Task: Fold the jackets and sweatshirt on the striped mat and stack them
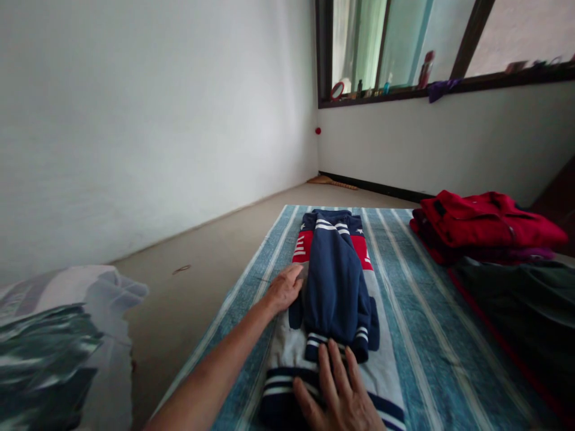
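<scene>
A long-sleeved garment (335, 281) in navy, red and grey lies on a blue striped cloth (404, 287), its sides turned in and its navy sleeves laid lengthwise over the body. My left hand (286, 288) rests on the garment's left edge, just below the red band, with its fingers close together; whether they pinch fabric is hidden. Near the striped hem, my right hand (344, 389) lies flat with fingers spread, its fingertips touching the white-striped sleeve cuffs.
Folded red clothing (489, 221) is stacked at the right, beside dark clothing (525, 299). White and dark green plastic bags (108, 317) sit at the lower left. Small items stand on the window sill (386, 94). A white wall rises at the left.
</scene>
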### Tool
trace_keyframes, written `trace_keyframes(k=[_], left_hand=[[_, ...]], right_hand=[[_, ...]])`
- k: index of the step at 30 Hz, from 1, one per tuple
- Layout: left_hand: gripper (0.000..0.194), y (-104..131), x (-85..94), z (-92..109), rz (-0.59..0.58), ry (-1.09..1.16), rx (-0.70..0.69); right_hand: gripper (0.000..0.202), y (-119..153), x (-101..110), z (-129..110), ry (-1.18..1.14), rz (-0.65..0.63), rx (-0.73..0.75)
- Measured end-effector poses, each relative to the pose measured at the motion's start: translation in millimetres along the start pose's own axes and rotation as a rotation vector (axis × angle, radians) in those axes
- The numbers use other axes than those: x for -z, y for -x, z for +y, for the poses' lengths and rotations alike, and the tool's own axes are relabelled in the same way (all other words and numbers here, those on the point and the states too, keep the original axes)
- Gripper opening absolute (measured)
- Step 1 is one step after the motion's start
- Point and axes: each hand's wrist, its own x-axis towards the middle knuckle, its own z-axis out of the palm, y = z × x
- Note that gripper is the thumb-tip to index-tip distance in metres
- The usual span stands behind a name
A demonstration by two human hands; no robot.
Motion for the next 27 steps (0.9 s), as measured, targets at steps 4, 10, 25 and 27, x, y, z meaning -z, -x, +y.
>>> trace_keyframes(k=[4, 10, 25, 27], left_hand=[[0.038, 38.8, 13.5, -4.0, -0.051, -0.025, 0.024], [0.040, 74.2, 17.9, 0.0, -0.068, -0.013, 0.036], [0.033, 22.7, 51.8, 38.1, 0.054, 0.150, 0.002], [0.035, -0.4, 65.3, 60.0, 0.038, 0.208, -0.082]], right_hand=[[0.038, -1.2, -4.9, -9.8, -0.029, -0.020, -0.028], [0.034, -6.6, -7.8, -16.8, -0.039, -0.067, -0.082], [0.039, -100.4, 85.8, 86.9, -0.311, -0.454, 0.066], [0.038, -109.3, 101.3, 97.3, -0.312, -0.406, 0.076]])
